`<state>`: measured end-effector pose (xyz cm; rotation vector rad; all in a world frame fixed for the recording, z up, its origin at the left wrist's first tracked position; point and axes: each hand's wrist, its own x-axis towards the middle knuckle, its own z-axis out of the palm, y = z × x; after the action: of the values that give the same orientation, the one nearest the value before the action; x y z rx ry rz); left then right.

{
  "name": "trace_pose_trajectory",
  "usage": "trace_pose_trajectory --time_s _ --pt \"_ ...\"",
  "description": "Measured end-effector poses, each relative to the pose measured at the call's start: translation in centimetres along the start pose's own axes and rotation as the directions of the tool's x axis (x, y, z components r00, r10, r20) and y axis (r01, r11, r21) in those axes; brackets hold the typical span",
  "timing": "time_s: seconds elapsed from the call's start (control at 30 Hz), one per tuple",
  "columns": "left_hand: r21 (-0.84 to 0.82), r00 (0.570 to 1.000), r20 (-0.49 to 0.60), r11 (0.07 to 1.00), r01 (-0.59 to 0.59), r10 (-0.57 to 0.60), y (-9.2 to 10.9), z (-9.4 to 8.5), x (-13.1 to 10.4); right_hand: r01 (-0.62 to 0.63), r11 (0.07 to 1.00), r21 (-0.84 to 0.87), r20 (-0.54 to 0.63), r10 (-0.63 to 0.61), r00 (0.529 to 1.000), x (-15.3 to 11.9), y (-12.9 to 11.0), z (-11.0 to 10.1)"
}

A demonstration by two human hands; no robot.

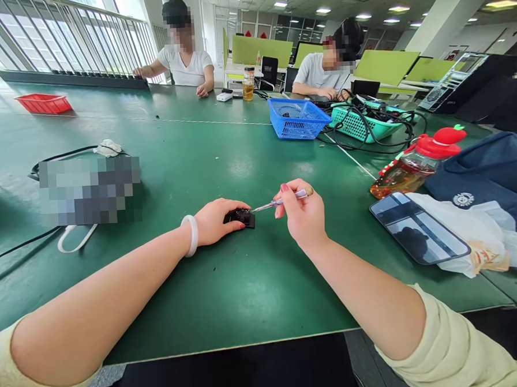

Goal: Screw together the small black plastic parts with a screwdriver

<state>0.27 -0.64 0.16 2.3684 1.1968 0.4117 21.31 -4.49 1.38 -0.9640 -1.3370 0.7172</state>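
Observation:
My left hand (219, 220), with a white bangle on its wrist, grips a small black block-like part (245, 217) between thumb and fingers on the green table. The part's exact kind is too small to make out. In my right hand (302, 214) is a slim screwdriver (280, 201) with a clear handle, pinched between thumb and fingers. It lies nearly level, and its metal tip points left at the black part's right end. Whether the tip touches the part I cannot tell.
The green table (186, 145) bears a blue basket (298, 119), a cable-filled green basket (367, 121) and a red tray (43, 103). To the right are a red-lidded bottle (417, 159), a phone (418, 226) and a plastic bag (489, 227). Two people sit opposite.

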Motion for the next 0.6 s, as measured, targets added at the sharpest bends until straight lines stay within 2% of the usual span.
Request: trace_pose_trajectory --time_s 0.07,0.17,0.23,0.3,0.37,0.43,0.5,0.6 --pt "0.0 1.0 -0.001 1.0 -0.002 0.002 0.0 0.0 0.0 -0.019 1.0 0.018 0.002 0.019 1.0 0.0 0.1 0.1" --pt "0.004 1.0 0.002 1.0 0.001 -0.001 0.0 -0.1 0.0 -0.168 0.972 0.162 -0.06 0.18 0.982 0.8 0.9 0.0" --pt "0.006 1.0 0.002 1.0 0.007 -0.007 0.0 -0.1 0.0 -0.304 0.907 0.29 -0.093 0.343 0.935 1.6 1.6 -0.2" --pt "0.008 1.0 0.001 1.0 0.009 -0.009 -0.1 0.0 0.0 -0.424 0.813 0.399 -0.094 0.497 0.863 2.1 2.1 -0.4" --pt "0.007 1.0 -0.007 1.0 0.002 -0.002 -0.2 0.0 0.0 -0.5 0.733 0.46 -0.072 0.593 0.802 2.3 2.4 -0.3" --pt "0.006 1.0 -0.015 1.0 -0.008 0.008 -0.4 0.1 0.0 -0.546 0.691 0.473 -0.031 0.633 0.774 2.1 2.4 0.0" --pt "0.005 1.0 -0.017 1.0 -0.012 0.012 -0.4 0.2 0.0 -0.56 0.695 0.451 0.012 0.622 0.783 1.7 2.3 0.5" --pt "0.007 1.0 -0.007 1.0 -0.014 0.014 -0.4 0.1 0.1 -0.458 0.809 0.369 0.046 0.476 0.878 0.9 1.8 1.1"
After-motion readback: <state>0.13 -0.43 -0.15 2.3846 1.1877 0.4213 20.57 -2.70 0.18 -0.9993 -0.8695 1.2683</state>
